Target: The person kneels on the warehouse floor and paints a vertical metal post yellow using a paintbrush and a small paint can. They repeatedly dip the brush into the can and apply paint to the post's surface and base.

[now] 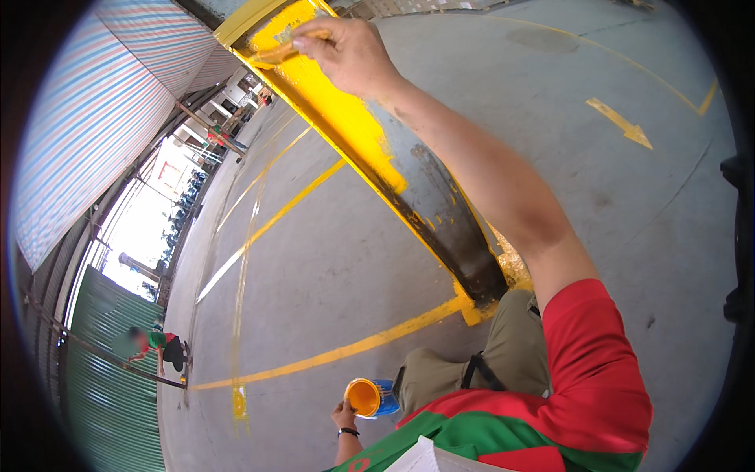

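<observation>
My right hand [350, 57] is raised at the top, its fingers closed round a paintbrush [277, 53]. The brush's bristles touch the yellow-coated inner side of a steel column [326, 102]. Wet-looking yellow covers the column's upper stretch; lower down its face is bare grey and blackened, with yellow along the edges. Down by my left knee, my left hand [344, 416] grips the rim of a blue paint can [387, 398]. The can is tilted so its mouth shows, coated inside with orange-yellow paint.
Yellow lines [330, 358] and a yellow arrow [621, 124] mark the grey floor. A co-worker [161, 346] crouches at the far left by a green corrugated wall [102, 377]; another person [224, 139] stands farther back. Striped sheeting [102, 102] hangs at upper left.
</observation>
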`<state>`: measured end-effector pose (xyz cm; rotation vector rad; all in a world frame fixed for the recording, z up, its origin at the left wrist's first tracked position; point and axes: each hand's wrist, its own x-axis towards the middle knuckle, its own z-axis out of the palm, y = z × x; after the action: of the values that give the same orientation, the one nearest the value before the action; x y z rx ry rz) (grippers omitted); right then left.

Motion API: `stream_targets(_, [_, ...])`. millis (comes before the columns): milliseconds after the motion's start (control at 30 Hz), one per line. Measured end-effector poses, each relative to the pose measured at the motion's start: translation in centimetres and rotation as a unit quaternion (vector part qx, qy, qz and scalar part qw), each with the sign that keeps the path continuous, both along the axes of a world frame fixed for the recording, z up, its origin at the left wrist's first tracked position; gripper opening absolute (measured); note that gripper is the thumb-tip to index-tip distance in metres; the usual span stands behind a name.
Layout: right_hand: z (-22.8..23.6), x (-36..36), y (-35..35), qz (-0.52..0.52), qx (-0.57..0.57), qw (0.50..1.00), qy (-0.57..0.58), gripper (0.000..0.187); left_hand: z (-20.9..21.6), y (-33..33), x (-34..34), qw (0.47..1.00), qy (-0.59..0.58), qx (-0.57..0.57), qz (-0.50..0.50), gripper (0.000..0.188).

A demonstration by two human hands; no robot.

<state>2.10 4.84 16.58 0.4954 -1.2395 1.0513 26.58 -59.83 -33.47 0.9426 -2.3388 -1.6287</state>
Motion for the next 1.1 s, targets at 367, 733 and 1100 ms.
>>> stream_targets(367, [0.5, 1.6, 1.5, -0.161, 0.185, 0.957, 0.153, 0.014, -0.4, -0.2, -0.3, 0.999, -0.014, 0.007, 0.033, 0.025])
stream_targets(733, [-0.5, -0.4, -0.5, -0.242, 0.269, 0.917, 0.17, 0.025, -2.3, -1.4, -0.3, 0.998, 0.059, -0.007, 0.002, 0.022])
stream_targets(1100, [-0.9, -1.6, -1.4, -0.268, 0.262, 0.909, 0.184, 0.027, -2.8, -1.8, 0.0, 0.999, 0.038, -0.005, 0.018, 0.025])
